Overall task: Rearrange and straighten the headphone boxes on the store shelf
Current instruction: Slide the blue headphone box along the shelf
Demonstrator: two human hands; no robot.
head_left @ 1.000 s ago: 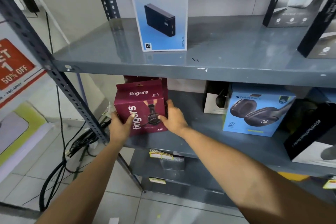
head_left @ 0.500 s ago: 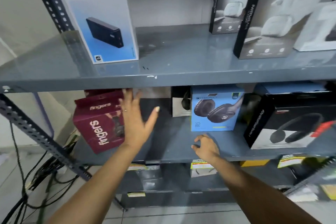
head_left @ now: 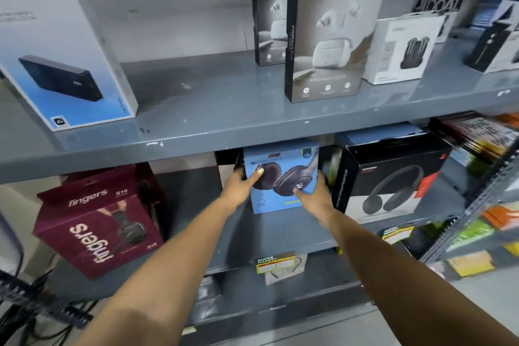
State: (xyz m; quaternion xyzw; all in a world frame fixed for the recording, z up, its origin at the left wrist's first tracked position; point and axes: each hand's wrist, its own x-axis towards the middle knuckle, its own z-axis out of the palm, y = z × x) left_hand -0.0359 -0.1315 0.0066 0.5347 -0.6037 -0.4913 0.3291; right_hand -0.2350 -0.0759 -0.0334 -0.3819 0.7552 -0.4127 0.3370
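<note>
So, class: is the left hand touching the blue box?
Touching. The head view shows the left hand on the blue box's left edge, thumb pressed onto its front.

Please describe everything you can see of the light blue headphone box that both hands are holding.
The light blue cardboard headphone box stands upright on the grey metal middle shelf, its front facing the camera. The front shows dark over-ear headphones, a brand name at the top and a small "60" mark at lower left. The left hand grips its left edge, the right hand its lower right corner. A black and white headphone box stands to its right.
</note>
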